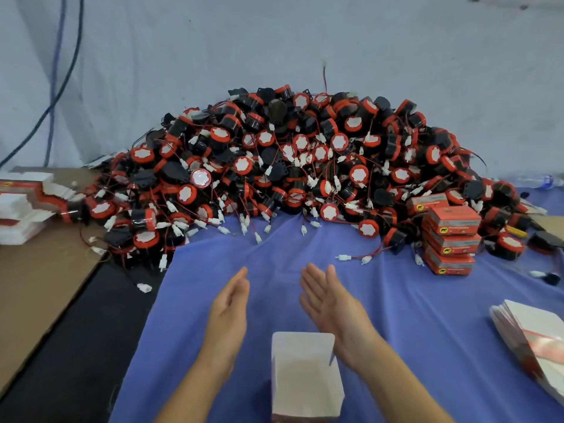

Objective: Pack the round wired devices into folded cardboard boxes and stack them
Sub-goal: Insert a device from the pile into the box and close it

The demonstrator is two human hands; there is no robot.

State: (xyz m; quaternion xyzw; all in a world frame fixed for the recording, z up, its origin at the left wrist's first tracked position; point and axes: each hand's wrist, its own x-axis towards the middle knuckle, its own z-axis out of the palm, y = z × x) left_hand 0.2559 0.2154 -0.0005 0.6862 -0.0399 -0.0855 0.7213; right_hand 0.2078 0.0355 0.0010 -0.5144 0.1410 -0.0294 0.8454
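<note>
Hands hovered over the blue cloth (412, 315) that covered the surface. The left hand (229, 303) and the right hand (329, 303) were held palm toward palm and apart from each other, fingers straight and close together, gripping nothing. Nearer than the hands, at the bottom edge of the view, stood a folded cardboard box (305, 377) with its white flap raised. The right wrist passed just beside that flap, and whether it touched could not be told.

Beyond the hands rose a great heap of round wired devices (290, 160), black bodies with red rims and white faces. Their thin red wires and white plugs spilled onto the cloth. At the heap's right foot sat a stack of closed red boxes (450, 242), with one more lying behind it.

A pile of flat box blanks (537, 340) lay at the right. A second pile of blanks (21, 206) rested on a brown cardboard sheet (36, 285) at the left. Dark cables (55, 87) ran down the pale wall.
</note>
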